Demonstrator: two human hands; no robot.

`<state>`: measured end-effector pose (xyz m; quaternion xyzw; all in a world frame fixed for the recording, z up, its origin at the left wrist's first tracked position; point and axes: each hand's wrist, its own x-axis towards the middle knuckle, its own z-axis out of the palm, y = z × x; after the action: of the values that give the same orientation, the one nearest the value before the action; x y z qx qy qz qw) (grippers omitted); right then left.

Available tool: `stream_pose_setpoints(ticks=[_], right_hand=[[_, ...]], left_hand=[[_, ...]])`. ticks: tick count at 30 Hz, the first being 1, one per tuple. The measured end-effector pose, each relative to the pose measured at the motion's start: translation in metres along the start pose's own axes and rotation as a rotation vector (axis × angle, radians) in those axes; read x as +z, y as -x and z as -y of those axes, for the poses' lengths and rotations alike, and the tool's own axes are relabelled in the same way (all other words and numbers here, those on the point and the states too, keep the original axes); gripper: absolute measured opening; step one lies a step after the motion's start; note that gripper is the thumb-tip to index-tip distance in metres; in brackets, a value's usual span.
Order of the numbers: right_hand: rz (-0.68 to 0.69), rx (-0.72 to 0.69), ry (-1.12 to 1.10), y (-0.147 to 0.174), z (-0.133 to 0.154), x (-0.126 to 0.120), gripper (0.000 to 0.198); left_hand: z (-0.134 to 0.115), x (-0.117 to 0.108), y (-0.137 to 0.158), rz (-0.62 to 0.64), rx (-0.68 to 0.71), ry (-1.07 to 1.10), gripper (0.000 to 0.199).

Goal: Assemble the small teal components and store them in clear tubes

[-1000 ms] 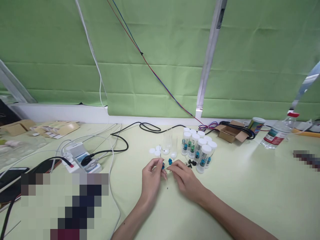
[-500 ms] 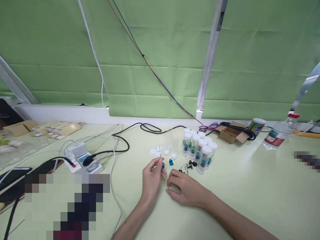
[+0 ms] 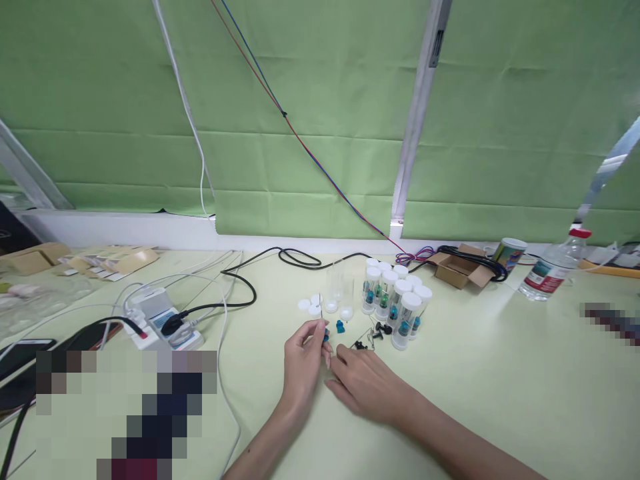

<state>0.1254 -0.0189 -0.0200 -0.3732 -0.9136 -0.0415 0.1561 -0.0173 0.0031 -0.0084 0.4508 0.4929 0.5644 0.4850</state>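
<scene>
**benchnoob:** how far along are you with those little vials?

**me:** Going by the surface (image 3: pixel 500 373), a fair bit is done: a cluster of capped vials (image 3: pixel 395 300) with blue and green bits inside stands at about 1 o'clock from my hands. What's left, I reckon: a couple of clear empty tubes (image 3: pixel 340 287), loose white caps (image 3: pixel 313 305) at 12 o'clock, one blue piece (image 3: pixel 341 327) lying loose and some black bits (image 3: pixel 380 329) beside the vials.

**benchnoob:** and your hands?

**me:** Left hand (image 3: pixel 303 363) is pinched shut on a tiny blue part (image 3: pixel 325 335) with a thin wire stem, held just above the surface. It's small, dark blue, hard to make out more. Right hand (image 3: pixel 370 387) lies loosely curled and flat on the surface just beside the left, gripping nothing I can see.
</scene>
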Motion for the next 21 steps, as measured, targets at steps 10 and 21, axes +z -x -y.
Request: stream_pose_setpoints(ticks=[10,21], right_hand=[[-0.005,-0.01,0.094,-0.0016,0.0027,0.0013,0.016],[-0.017,0.061,-0.007,-0.0014,-0.0054,0.0002,0.015]], left_hand=[[0.001,-0.0006,-0.001,-0.006,-0.013,0.014,0.039],[0.0032,-0.0039,-0.0053,-0.061,-0.049,0.044,0.043]])
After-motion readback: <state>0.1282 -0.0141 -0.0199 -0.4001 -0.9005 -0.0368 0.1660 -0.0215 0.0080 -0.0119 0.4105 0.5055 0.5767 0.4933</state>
